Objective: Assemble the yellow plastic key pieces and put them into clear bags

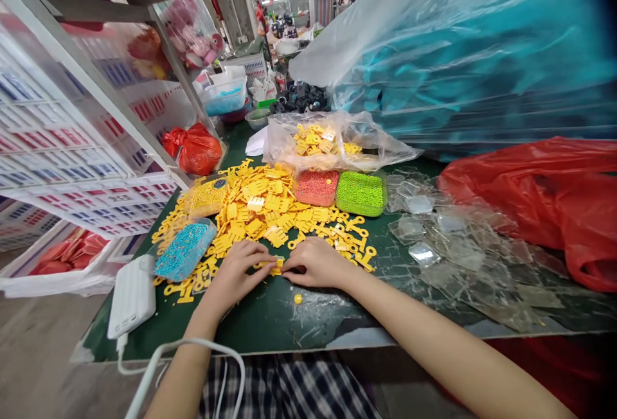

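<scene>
Between my two hands, just above the green tabletop, is a small yellow plastic piece. My left hand pinches its left side between thumb and fingers. From the right, my right hand has its curled fingertips closed at the other side of the piece. Fine detail on it is too small to make out. A round yellow bead lies on the table just below my right hand. Beyond both hands spreads a heap of yellow plastic parts, some flat and some with ringed ends.
Around the heap stand boxes of blue beads, yellow beads, red beads and green beads. Clear plastic squares lie right, beside a red bag. A white power bank with a cable sits left.
</scene>
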`<state>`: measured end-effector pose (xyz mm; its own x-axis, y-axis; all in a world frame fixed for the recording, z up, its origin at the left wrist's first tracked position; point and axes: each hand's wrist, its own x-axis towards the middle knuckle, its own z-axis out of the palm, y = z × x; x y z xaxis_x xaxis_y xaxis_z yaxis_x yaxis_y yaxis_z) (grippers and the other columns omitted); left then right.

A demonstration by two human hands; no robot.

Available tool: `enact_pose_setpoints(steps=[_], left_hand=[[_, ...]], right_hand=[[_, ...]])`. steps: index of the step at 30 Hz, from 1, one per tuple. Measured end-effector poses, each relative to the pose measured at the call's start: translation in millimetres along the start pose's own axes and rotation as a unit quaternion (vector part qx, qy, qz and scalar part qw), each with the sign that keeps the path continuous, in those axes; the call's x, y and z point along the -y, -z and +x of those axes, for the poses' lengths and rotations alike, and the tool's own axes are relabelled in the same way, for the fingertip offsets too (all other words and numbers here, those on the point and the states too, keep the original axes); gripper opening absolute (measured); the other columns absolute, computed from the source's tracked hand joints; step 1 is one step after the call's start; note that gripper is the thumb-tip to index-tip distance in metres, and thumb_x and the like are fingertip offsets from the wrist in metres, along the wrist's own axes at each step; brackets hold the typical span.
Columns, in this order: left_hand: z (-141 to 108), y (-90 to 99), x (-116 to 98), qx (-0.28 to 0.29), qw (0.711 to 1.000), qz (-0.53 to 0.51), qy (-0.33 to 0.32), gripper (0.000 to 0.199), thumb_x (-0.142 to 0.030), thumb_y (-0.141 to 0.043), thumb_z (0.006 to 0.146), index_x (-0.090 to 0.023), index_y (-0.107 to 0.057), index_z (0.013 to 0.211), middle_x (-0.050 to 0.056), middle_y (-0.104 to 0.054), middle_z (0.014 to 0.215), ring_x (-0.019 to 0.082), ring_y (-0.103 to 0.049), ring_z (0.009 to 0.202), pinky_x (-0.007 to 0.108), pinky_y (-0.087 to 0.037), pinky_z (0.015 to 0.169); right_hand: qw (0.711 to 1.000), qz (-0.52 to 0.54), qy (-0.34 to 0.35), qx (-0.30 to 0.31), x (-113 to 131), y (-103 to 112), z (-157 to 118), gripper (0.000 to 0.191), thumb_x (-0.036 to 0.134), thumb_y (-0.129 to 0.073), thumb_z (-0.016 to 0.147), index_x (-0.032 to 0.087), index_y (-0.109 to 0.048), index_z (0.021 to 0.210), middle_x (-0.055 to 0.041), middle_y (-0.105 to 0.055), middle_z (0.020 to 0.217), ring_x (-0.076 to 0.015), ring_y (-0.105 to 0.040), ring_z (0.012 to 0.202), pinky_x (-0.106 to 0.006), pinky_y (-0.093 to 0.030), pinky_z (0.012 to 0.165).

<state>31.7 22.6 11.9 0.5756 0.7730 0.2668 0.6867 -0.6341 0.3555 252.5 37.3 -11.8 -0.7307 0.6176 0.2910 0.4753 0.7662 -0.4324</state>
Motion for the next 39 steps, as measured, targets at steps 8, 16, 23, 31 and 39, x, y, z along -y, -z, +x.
enact_pose_setpoints(steps=[8,16,23,31,39], left_hand=[[-4.9,-13.0,2.6,0.027,1.0,0.007,-0.011,0.026,-0.036,-0.052,0.097,-0.025,-0.074,0.091,0.004,-0.069,0.091,0.02,-0.059,0.088,0.036,-0.044,0.08],[-11.0,-11.1,7.9,-0.016,1.0,0.022,0.006,0.025,-0.034,-0.05,0.098,-0.025,-0.074,0.098,0.004,-0.07,0.096,0.021,-0.059,0.092,0.037,-0.045,0.082],[-17.3,-10.9,16.6,-0.052,0.996,0.067,0.03,0.024,-0.033,-0.05,0.098,-0.024,-0.072,0.099,0.005,-0.07,0.099,0.023,-0.06,0.094,0.037,-0.044,0.082],[-16.2,-16.7,14.9,-0.03,0.997,0.05,0.057,0.019,-0.033,-0.054,0.096,-0.024,-0.07,0.103,0.005,-0.068,0.104,0.024,-0.059,0.101,0.039,-0.043,0.087],[-13.5,-21.3,14.4,-0.019,0.997,0.036,0.065,0.019,-0.034,-0.056,0.095,-0.024,-0.068,0.106,0.004,-0.068,0.106,0.024,-0.058,0.103,0.04,-0.043,0.09]], right_hand=[[1.0,-0.009,-0.012,-0.007,-1.3,-6.3,0.9,0.01,0.026,-0.067,0.084,0.025,-0.077,0.086,0.002,-0.07,0.068,-0.0131,-0.06,0.065,-0.027,-0.031,0.063],[1.0,0.0,-0.016,-0.001,0.0,-6.7,1.4,0.012,0.024,-0.064,0.087,0.023,-0.076,0.083,0.0025,-0.068,0.065,-0.0117,-0.058,0.062,-0.026,-0.029,0.061],[0.998,0.036,-0.055,0.0,0.2,-5.3,1.2,0.015,0.026,-0.065,0.086,0.022,-0.074,0.096,0.0033,-0.066,0.065,-0.011,-0.056,0.06,-0.024,-0.03,0.06],[0.993,0.016,-0.118,0.015,2.3,-6.1,0.9,0.04,0.04,-0.074,0.08,0.02,-0.069,0.114,0.0012,-0.067,0.068,-0.0139,-0.058,0.062,-0.024,-0.03,0.059],[0.992,-0.027,-0.123,0.027,4.3,-9.1,1.5,0.035,0.045,-0.066,0.086,0.02,-0.071,0.111,0.0008,-0.067,0.065,-0.014,-0.059,0.061,-0.025,-0.027,0.055]])
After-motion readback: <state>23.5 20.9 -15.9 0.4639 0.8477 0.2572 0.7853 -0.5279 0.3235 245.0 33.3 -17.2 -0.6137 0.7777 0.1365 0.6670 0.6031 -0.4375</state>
